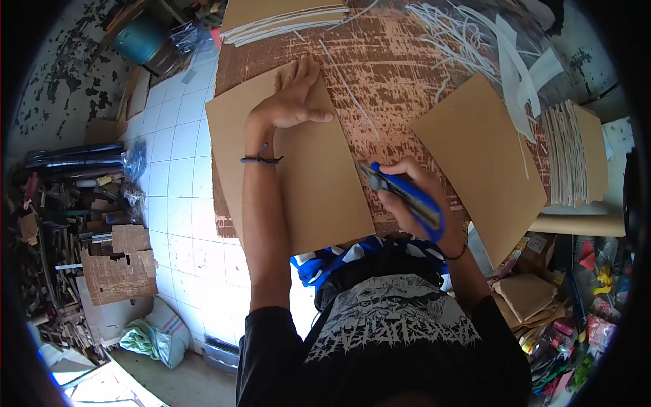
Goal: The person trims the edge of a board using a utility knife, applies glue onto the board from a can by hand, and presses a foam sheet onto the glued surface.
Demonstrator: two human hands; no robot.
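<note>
A brown cardboard sheet (305, 183) lies at a slant on the scuffed worktable (380, 61). My left hand (291, 102) presses down on its upper part, fingers stretched toward the far edge and thumb out to the right. In my right hand (413, 190) is a blue utility knife (424, 210), its metal tip close to the sheet's right edge; whether it touches the board I cannot tell. A thin white strip (349, 88) lies on the table just beyond that edge. To the right of the knife rests a second cardboard sheet (485, 159).
Stacked boards with white edges lie at the far edge (285, 30) and at the right (569, 152). Thin white offcuts (461, 41) pile up at the far right. A cardboard tube (580, 225) sticks out at the right. Wood scraps (102, 203) and a sack (163, 332) lie left.
</note>
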